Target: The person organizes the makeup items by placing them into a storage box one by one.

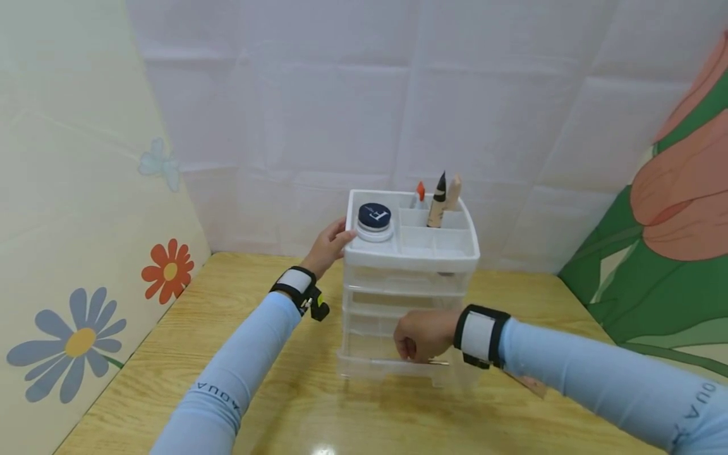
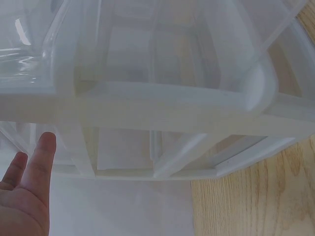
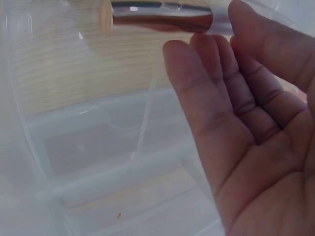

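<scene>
A white and clear plastic drawer organizer (image 1: 412,259) stands on the table. My left hand (image 1: 330,245) rests against its upper left side, thumb by the top rim; in the left wrist view the visible fingers (image 2: 39,167) are straight. At the lowest drawer (image 1: 364,366), which juts forward, is my right hand (image 1: 423,335), its fingers bent. In the right wrist view, thumb and fingertips pinch the pale end of a shiny metallic tube (image 3: 162,17) with a copper-coloured far end. From the head view, the hand hides most of the tube.
On the organizer's top sit a round jar with a dark blue lid (image 1: 374,216), a black-and-tan pen-like tube (image 1: 437,202), a red-tipped item (image 1: 420,191) and a beige one (image 1: 454,191). A flat pinkish item (image 1: 530,385) lies on the wooden table (image 1: 284,392), partly behind the right forearm.
</scene>
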Motion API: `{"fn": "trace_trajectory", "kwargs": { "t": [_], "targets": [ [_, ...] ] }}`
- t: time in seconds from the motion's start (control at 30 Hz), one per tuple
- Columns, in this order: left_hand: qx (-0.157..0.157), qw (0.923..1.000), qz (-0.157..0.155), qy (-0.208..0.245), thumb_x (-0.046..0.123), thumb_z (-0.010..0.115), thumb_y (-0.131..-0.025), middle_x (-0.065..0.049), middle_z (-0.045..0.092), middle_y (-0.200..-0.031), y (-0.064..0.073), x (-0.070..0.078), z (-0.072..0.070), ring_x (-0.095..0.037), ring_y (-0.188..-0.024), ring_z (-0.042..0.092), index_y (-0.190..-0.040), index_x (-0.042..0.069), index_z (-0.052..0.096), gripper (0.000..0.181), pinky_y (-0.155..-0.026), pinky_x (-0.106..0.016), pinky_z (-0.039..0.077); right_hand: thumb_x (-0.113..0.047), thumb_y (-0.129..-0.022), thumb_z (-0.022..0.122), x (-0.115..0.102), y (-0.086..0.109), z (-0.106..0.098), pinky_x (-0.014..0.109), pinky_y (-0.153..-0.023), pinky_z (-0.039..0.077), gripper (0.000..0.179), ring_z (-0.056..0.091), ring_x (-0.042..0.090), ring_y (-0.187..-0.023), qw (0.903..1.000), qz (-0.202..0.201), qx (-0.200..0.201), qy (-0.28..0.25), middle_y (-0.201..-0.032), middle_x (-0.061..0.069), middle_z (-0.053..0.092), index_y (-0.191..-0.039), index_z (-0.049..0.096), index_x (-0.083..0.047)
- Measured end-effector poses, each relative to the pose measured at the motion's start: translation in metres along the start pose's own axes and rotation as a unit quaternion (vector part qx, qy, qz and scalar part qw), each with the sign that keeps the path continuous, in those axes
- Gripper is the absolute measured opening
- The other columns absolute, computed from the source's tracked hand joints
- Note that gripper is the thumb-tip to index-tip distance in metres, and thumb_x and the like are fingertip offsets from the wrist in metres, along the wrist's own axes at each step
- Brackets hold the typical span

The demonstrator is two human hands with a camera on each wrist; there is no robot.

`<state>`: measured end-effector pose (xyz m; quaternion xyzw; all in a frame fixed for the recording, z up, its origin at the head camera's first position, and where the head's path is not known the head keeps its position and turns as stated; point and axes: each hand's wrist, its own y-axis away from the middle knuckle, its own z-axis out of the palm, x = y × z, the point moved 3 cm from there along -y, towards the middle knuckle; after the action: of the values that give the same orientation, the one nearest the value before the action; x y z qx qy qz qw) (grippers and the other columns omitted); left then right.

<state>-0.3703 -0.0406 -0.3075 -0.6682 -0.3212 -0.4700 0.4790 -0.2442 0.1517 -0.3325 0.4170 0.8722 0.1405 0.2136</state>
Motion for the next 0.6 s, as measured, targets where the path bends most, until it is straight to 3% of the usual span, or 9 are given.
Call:
{"fn": "trace_trajectory", "kwargs": {
  "t": [0.3,0.6],
  "targets": [
    [0.006,1.0,-0.004,0.005,0.023,0.049,-0.098,-0.021,0.043,-0.141,0.0,0.0,0.001,-0.034,-0.123,0.049,-0.15,0.003,0.032,0.058,-0.099,-0.045,0.046,0.002,-0.076,0.079,0.001,0.011,-0.009,0.025,-0.062,0.049,0.023,0.054,0.008,-0.068,0.9997,-0.003,0.009,-0.023,-0.074,-0.006,0.059,-0.078,0.063,-0.015],
    [0.002,1.0,-0.008,0.003,0.024,0.049,-0.099,-0.019,0.043,-0.143,0.001,0.001,0.002,-0.033,-0.125,0.048,-0.15,0.005,0.033,0.057,-0.1,-0.046,0.045,-0.003,-0.078,0.077,0.006,0.052,-0.046,0.026,-0.066,0.051,0.018,0.055,0.009,-0.073,0.9961,-0.039,0.069,-0.039,-0.079,-0.006,0.06,-0.083,0.064,-0.014]
  ]
}}
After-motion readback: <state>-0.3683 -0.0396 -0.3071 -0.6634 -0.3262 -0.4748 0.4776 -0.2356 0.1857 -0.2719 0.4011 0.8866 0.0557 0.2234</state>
